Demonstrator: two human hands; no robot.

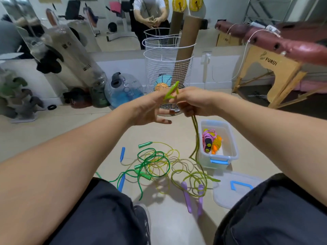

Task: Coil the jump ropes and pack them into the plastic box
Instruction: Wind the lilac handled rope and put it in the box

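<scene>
My right hand grips an olive-green jump rope whose two strands hang down to the floor. Its lime-green handles stick up between both hands. My left hand touches the handles with its fingers spread. On the floor lies a tangle of ropes with green, blue and purple handles. The clear plastic box stands at the right of the tangle and holds a coiled pink rope and orange handles.
The box's lid with a blue clip lies on the floor by my right knee. A white wire basket with balls and cardboard tubes stands ahead. A massage table is at the right, bagged items at the left. A person stands behind the basket.
</scene>
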